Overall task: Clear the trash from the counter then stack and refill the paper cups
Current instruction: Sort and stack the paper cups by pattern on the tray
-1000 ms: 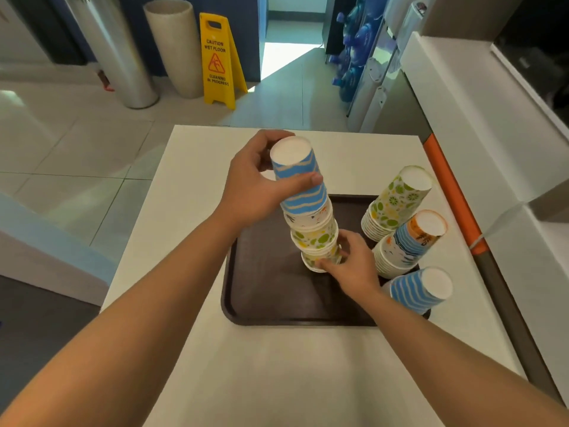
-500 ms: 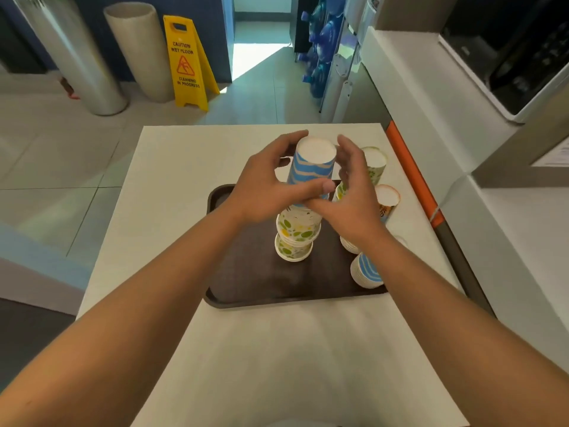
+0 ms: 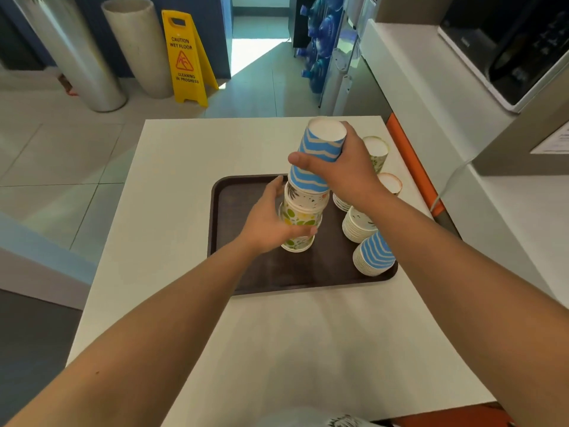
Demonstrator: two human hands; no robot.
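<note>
Standing upside down on the brown tray (image 3: 246, 272): one tall stack of paper cups (image 3: 303, 208), held by two hands. Right hand (image 3: 348, 171) up high, fingers wrapped around the blue wavy cup (image 3: 320, 155) on top, thumb pressed across the front. Left hand (image 3: 271, 223) down low, fingers curled around the back of the green leafy cups, thumb lying along the front near the bottom.

Hard to see: the back of the tall stack (hands in the way). Hard to tell if the blue cup sits all the way down on the cups under it. Fingertips of both hands hidden behind the cups.

More cups on the right side of the tray, partly hidden behind the right arm: a short blue wavy stack (image 3: 374, 255) near the front corner, a white stack (image 3: 358, 224) just behind it, then an orange-rimmed stack (image 3: 391, 183) and a leafy stack (image 3: 377, 151) farther back. Bottoms of those last two hidden by the wrist. Something pale at the very bottom edge, cut off, too blurry to name.

Left half of the tray bare. White counter (image 3: 172, 211) bare on the left and in front of the tray. Right stacks close to the tray rim. Orange strip (image 3: 406, 155) along the counter's right edge. Yellow wet floor sign (image 3: 184, 60) far back on the floor, well apart.
</note>
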